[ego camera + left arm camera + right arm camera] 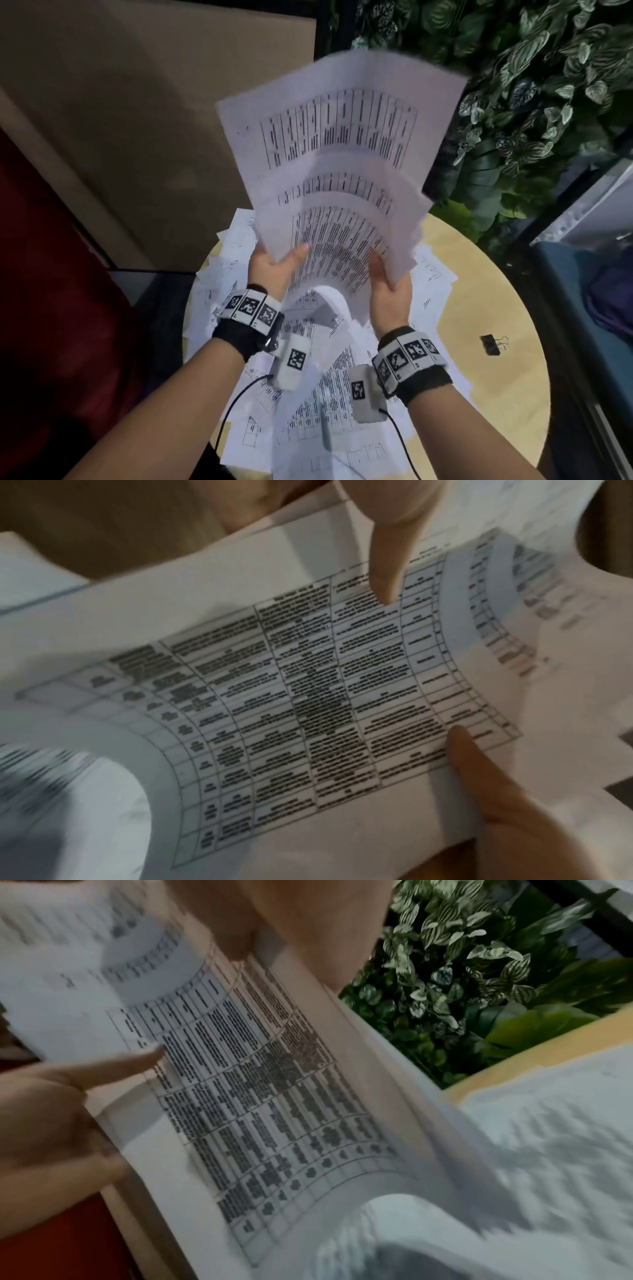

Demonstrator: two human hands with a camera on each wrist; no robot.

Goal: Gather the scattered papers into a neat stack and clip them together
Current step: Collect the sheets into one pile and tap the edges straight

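Note:
Both hands hold a loose sheaf of printed papers [337,154] upright above the round wooden table [496,394]. The sheets carry tables of text and are fanned and uneven. My left hand [274,265] pinches the sheaf's lower left edge, thumb on the front sheet. My right hand [388,277] grips the lower right edge. A bottom sheet curls down toward the table. Both wrist views show the printed sheet [308,710] [257,1096] bowed between two thumbs. Several more papers [308,411] lie scattered on the table beneath. A black binder clip [490,344] lies on bare wood at the right.
A wall of green leaves [531,85] stands behind the table at the right. A brown panel [154,120] fills the back left. A blue seat [589,301] is at the right and a dark red surface [51,274] at the left.

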